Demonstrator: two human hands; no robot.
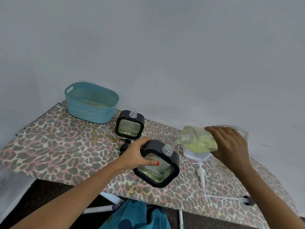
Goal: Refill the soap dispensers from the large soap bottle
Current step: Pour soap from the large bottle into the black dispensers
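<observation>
My left hand (137, 156) grips a square black-framed glass soap dispenser (158, 166), held tilted above the board with its clear threaded neck open. My right hand (231, 142) holds the large clear bottle of yellow-green soap (198, 138) tipped nearly on its side. Its open mouth sits just above and right of the dispenser's neck, and a thin stream runs between them. A second matching dispenser (129, 125) stands upright behind, with no pump in its neck.
Everything sits on a leopard-print ironing board (66, 146) against a grey wall. A teal plastic basket (91, 103) stands at the back left. A black pump head (124, 145) lies behind my left hand. A white pump (202, 175), a white tray (196, 154) and a long tube (231, 198) lie right.
</observation>
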